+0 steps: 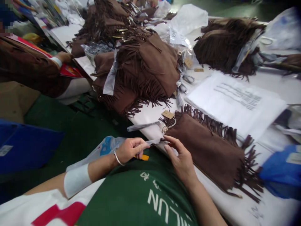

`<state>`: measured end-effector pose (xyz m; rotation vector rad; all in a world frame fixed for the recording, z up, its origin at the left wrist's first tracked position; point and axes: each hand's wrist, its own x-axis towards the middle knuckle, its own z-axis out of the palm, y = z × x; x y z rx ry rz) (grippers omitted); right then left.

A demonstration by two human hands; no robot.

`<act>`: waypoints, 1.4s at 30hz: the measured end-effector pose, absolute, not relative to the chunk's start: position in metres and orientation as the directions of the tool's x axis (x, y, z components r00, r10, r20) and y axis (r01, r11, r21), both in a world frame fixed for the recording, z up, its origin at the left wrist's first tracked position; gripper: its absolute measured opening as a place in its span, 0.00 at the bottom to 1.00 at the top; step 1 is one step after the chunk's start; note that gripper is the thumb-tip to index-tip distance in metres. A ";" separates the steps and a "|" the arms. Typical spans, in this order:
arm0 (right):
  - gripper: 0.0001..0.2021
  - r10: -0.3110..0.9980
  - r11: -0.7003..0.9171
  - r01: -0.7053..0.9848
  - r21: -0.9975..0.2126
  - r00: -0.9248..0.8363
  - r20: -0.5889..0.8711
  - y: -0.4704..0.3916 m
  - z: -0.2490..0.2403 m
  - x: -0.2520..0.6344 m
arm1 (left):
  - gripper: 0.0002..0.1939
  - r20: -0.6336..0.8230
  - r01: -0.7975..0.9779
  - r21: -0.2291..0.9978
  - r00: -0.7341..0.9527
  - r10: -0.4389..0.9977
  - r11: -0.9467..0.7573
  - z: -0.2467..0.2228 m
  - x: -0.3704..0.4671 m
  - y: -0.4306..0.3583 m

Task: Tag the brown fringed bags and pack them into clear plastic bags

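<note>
White table (270, 84) runs across the view, heaped with brown fringed bags (143, 69), more of them in a farther pile (223, 44), amid clear plastic wrappers (185, 22). A printed sheet (237, 100) lies flat near the middle. One fringed bag (211, 150) lies flat at the near edge, its paper tag (167, 114) on a cord at the corner. Left hand (130, 150) is clenched on an orange-handled tool (144, 157), pinching a clear strip (152, 142) at the bag's corner. Right hand (181, 160) has its fingers loosely curled, fingertips touching the same strip and the bag's edge. A blue bag (282, 172) sits at the right; what it holds cannot be told. Another person's sleeve (30, 69) shows at far left.
</note>
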<state>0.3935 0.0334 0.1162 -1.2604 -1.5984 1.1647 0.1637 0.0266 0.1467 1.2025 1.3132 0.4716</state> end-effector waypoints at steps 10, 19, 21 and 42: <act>0.13 0.952 0.306 0.476 -0.825 -0.129 0.279 0.020 0.133 0.417 | 0.16 -0.056 0.606 0.663 0.626 0.778 -0.439 0.153 0.211 0.050; 0.09 0.839 0.542 0.482 -0.688 -0.276 0.468 0.025 0.131 0.417 | 0.17 -0.498 0.369 0.861 0.472 0.727 0.350 0.162 0.211 0.050; 0.09 0.829 0.559 0.470 -0.683 -0.284 0.483 0.024 0.129 0.419 | 0.15 -0.618 0.171 0.759 0.492 0.613 0.628 0.158 0.208 0.053; 0.14 0.399 -0.228 -0.384 -0.895 0.801 -0.445 -0.163 0.063 0.537 | 0.17 -0.532 0.229 0.837 0.557 0.638 0.497 0.125 0.216 0.061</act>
